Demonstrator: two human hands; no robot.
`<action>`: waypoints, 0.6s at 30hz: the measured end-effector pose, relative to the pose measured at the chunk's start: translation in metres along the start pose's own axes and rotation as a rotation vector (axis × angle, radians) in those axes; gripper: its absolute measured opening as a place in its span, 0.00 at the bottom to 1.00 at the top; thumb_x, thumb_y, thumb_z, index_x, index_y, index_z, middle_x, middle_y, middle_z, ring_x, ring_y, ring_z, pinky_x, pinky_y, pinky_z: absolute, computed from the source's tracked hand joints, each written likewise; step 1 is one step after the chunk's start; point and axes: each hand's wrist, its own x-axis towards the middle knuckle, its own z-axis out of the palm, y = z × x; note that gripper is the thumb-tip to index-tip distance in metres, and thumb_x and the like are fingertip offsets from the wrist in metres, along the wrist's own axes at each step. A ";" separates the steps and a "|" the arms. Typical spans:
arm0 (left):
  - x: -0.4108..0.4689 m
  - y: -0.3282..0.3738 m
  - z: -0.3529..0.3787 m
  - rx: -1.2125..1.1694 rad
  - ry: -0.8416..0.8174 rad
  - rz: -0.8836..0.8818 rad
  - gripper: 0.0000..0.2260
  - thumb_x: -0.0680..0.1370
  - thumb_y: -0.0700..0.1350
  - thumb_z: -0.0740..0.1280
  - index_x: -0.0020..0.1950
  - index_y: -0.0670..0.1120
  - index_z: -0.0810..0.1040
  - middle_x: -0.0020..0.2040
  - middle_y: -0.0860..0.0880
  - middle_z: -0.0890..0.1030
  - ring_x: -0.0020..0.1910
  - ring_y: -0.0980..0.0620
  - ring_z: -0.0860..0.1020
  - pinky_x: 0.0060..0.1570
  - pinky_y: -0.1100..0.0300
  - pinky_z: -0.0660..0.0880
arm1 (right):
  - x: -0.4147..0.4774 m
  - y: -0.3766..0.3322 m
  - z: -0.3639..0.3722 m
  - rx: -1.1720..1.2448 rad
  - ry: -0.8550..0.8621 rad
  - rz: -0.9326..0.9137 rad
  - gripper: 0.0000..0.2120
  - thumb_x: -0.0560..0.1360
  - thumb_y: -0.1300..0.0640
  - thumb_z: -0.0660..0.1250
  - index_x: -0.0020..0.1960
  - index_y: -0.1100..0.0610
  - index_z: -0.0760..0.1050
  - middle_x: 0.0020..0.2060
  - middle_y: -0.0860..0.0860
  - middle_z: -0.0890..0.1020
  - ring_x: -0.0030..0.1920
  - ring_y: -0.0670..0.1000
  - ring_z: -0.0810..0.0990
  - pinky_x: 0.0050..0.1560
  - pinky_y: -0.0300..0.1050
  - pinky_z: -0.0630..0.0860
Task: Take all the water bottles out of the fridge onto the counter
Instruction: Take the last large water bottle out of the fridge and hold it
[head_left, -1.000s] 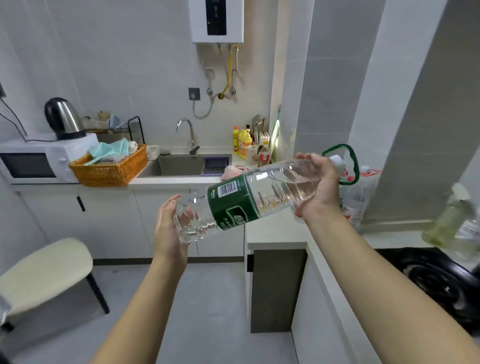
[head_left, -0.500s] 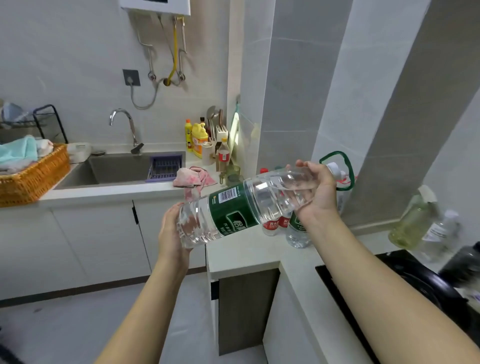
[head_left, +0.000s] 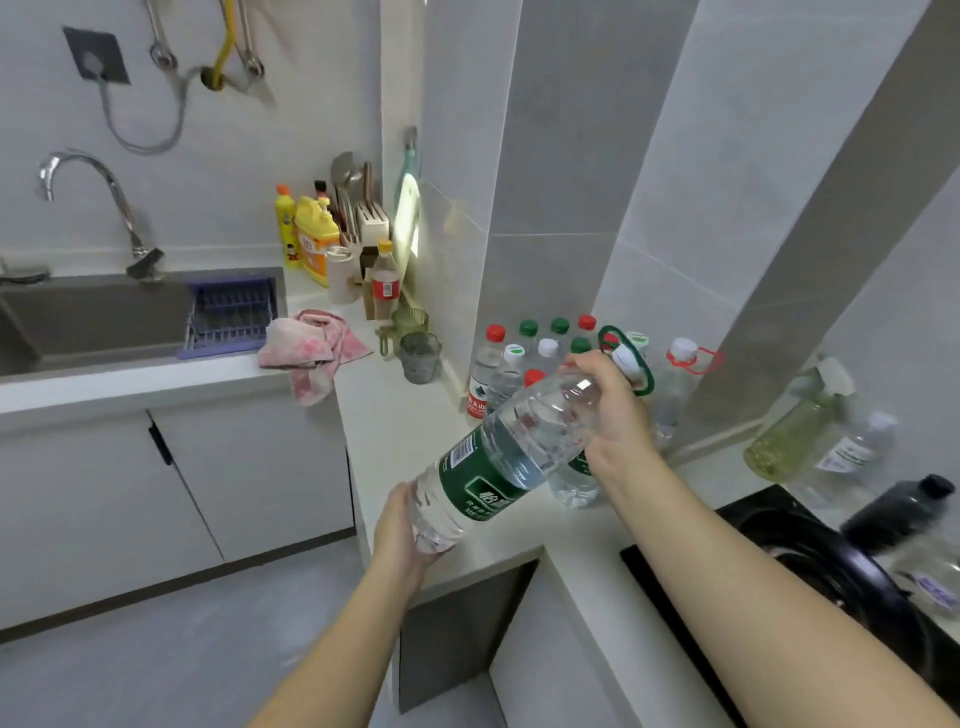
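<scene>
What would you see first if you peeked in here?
The big water bottle with the green label, held tilted in the middle: the left hand cups its bottom, the right hand grips its neck. Behind it, small bottles with red, green and white caps crowd the counter corner.

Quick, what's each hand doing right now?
Left hand: holds the base of the large clear plastic water bottle with a green label.
Right hand: grips the same bottle near its neck.
</scene>
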 end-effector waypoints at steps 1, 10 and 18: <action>0.009 -0.008 0.000 0.033 0.028 -0.004 0.12 0.80 0.45 0.57 0.51 0.43 0.79 0.48 0.43 0.81 0.46 0.45 0.78 0.54 0.53 0.73 | 0.006 0.005 -0.002 -0.022 0.020 -0.016 0.43 0.55 0.50 0.78 0.69 0.57 0.73 0.53 0.50 0.83 0.46 0.50 0.83 0.31 0.39 0.76; 0.051 -0.059 0.002 0.711 0.025 0.202 0.12 0.79 0.47 0.65 0.62 0.46 0.75 0.58 0.50 0.78 0.54 0.50 0.77 0.54 0.57 0.73 | 0.034 0.029 -0.006 -0.284 0.001 -0.273 0.11 0.72 0.64 0.74 0.47 0.51 0.76 0.43 0.45 0.83 0.43 0.39 0.81 0.41 0.30 0.75; 0.063 -0.072 0.013 0.876 -0.055 0.200 0.20 0.75 0.43 0.68 0.66 0.46 0.72 0.60 0.49 0.77 0.57 0.50 0.77 0.57 0.56 0.75 | 0.061 0.043 -0.010 -0.383 -0.080 -0.316 0.11 0.72 0.64 0.74 0.48 0.51 0.78 0.45 0.46 0.84 0.44 0.37 0.82 0.45 0.30 0.77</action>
